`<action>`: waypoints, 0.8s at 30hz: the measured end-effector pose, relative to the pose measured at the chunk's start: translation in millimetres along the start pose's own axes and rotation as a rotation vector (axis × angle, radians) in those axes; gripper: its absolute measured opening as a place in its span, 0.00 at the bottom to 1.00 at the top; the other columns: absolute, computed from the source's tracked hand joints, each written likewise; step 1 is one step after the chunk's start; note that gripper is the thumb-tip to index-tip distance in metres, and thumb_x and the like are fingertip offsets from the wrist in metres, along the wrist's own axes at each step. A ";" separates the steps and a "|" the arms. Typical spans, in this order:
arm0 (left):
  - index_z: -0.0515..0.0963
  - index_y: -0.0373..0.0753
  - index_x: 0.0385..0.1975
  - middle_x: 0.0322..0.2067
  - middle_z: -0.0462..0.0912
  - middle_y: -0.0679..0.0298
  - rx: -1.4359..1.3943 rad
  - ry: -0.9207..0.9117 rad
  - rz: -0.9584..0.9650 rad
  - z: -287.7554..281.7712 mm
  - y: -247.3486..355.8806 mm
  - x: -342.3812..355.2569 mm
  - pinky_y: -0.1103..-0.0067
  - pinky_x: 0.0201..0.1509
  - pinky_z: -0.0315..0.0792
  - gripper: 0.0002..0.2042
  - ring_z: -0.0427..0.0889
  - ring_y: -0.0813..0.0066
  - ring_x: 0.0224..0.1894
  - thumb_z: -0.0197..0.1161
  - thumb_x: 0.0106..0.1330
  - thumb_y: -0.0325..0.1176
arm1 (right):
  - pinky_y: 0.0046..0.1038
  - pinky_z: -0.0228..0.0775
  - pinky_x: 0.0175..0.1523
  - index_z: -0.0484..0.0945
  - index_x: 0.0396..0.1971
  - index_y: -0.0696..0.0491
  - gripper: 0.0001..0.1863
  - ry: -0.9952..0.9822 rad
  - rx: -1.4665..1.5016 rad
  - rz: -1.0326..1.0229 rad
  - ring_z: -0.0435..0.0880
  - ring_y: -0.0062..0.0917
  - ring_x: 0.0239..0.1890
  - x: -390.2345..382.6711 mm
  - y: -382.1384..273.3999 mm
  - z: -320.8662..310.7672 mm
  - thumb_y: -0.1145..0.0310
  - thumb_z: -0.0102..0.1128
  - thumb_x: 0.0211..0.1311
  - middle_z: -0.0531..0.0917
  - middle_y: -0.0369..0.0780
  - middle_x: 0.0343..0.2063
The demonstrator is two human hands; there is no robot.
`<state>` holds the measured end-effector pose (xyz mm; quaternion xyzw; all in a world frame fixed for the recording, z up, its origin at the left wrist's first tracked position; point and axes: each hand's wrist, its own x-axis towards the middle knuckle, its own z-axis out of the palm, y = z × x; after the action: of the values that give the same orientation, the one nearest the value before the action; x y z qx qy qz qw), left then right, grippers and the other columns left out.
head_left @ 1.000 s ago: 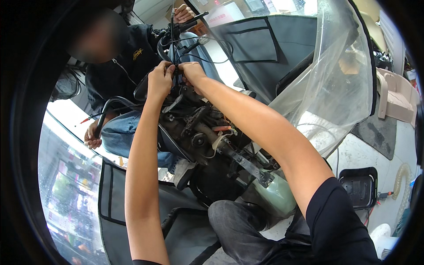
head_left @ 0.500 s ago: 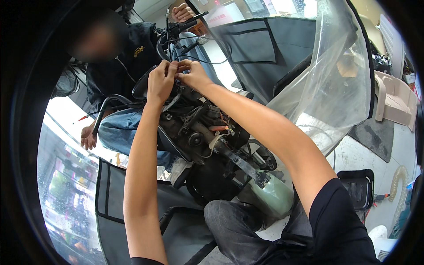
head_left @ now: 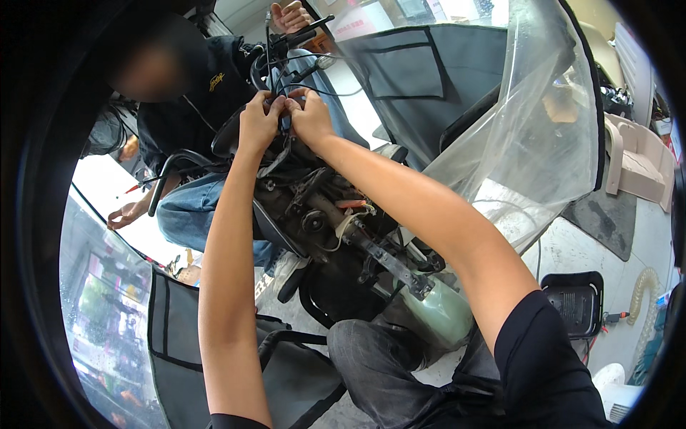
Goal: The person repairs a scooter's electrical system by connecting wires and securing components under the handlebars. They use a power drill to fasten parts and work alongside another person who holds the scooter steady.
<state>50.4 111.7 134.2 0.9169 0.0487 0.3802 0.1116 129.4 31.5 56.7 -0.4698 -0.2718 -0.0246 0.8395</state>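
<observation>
Through my remote view, the black cables [head_left: 270,61] rise beside the handlebar [head_left: 304,31] and drop toward my fingers, on the handlebar's near side; one loose loop [head_left: 332,94] swings out to its right. My left hand [head_left: 259,121] and right hand [head_left: 311,120] meet just below the handlebar, thumbs and forefingers drawn into tight, facing pinches that appear to have the cables between them. The fingertips cover the spot, so I cannot tell which strand each pinch has, or whether a joint lies inside.

I judge the cables light, with a springy sheath: easy to lift, but likely to push back when bent and to twist out of line. The covering looks smooth, and any grease on it would make it slip. Sharp kinking could harm the core, so I favour short pinches near the working point, left steadying and right doing the fine work, with the loop left slack. Pulling by the far loop would give poor control.

Below the handlebar, the dark exposed machinery [head_left: 312,220] offers edges that might snag a strand. A co-worker's hand [head_left: 289,16] is close by the handlebar's far end, so I would keep any tug gentle.
</observation>
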 end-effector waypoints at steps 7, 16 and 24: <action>0.79 0.29 0.56 0.36 0.87 0.56 -0.243 -0.110 -0.010 -12.9 -31.6 1.1 0.77 0.30 0.84 0.16 0.87 0.72 0.31 0.60 0.74 0.32 | 0.34 0.79 0.40 0.84 0.42 0.54 0.13 0.030 0.014 0.061 0.90 0.33 0.37 -0.1 1.7 18.6 0.63 0.66 0.62 0.90 0.44 0.35; 0.86 0.32 0.29 0.24 0.87 0.52 0.261 0.106 0.100 -28.0 25.8 -20.2 0.71 0.34 0.78 0.18 0.88 0.59 0.28 0.69 0.65 0.45 | 0.24 0.72 0.28 0.80 0.43 0.65 0.13 -0.200 0.230 0.062 0.82 0.20 0.25 -6.2 -3.4 16.7 0.75 0.60 0.60 0.88 0.41 0.34; 0.83 0.31 0.37 0.26 0.87 0.52 0.074 0.087 0.130 -21.1 21.9 -17.2 0.73 0.36 0.79 0.10 0.88 0.63 0.28 0.69 0.63 0.32 | 0.24 0.74 0.30 0.80 0.41 0.63 0.10 -0.215 0.174 -0.021 0.82 0.19 0.26 -20.1 -9.6 4.1 0.75 0.62 0.62 0.87 0.41 0.34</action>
<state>23.4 91.0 142.2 0.9042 0.0078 0.4241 0.0507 107.7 25.1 56.1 -0.3922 -0.3663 0.0409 0.8428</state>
